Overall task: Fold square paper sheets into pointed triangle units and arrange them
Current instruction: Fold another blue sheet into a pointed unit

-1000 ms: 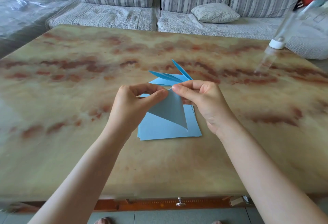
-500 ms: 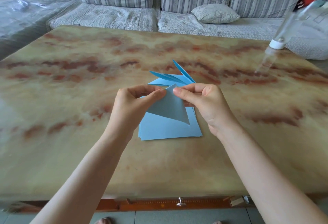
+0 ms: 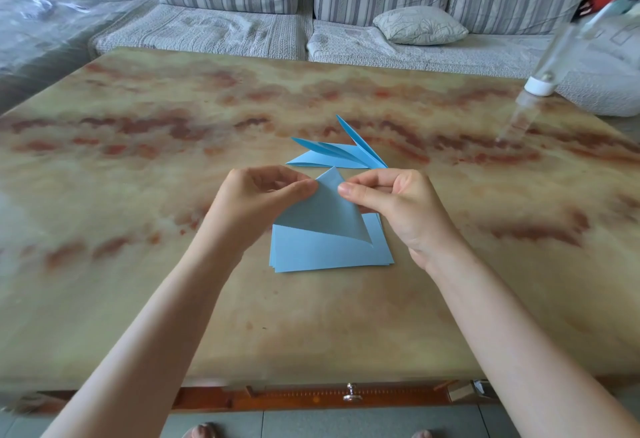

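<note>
Pinched by left hand (image 3: 256, 202) and right hand (image 3: 398, 209): one folded sheet (image 3: 322, 215), peak pointing away. Beyond, at least three units (image 3: 332, 158) fanned leftward; below, one stack (image 3: 329, 255).

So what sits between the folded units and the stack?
Head view: the sheet being folded, its top pinched by the left hand and right hand.

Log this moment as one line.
phase: folding | left hand: pinches folded sheet | right hand: pinches same sheet | stack: flat on table | finished units: behind stack
</note>
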A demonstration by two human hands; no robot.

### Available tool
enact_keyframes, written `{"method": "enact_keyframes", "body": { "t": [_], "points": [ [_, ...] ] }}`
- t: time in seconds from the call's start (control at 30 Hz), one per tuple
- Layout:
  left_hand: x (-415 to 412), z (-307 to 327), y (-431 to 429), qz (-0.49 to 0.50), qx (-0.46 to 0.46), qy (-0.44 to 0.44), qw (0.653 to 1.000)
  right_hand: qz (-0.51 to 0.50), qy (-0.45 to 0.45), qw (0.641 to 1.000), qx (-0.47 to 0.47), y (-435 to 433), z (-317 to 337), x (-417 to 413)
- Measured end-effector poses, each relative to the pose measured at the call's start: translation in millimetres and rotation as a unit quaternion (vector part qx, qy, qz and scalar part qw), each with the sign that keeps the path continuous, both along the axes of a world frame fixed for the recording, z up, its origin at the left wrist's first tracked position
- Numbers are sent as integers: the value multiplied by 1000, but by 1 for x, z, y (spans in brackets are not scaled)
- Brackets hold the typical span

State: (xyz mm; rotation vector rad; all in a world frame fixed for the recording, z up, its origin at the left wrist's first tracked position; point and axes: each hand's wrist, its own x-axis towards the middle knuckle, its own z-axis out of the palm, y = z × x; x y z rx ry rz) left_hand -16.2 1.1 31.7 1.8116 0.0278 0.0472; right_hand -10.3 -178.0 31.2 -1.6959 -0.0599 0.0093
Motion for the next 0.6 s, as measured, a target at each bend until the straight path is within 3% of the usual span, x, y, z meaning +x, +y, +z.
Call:
{"method": "enact_keyframes", "body": {
  "t": [0.2, 0.6],
  "points": [
    [-3, 5, -3, -23, 24, -26, 999, 28, -8, 1000, -10, 3, 2, -3],
    [-5, -3, -13, 64, 101, -134, 984, 57, 21, 998, -9, 7, 0, -6]
  ]
}}
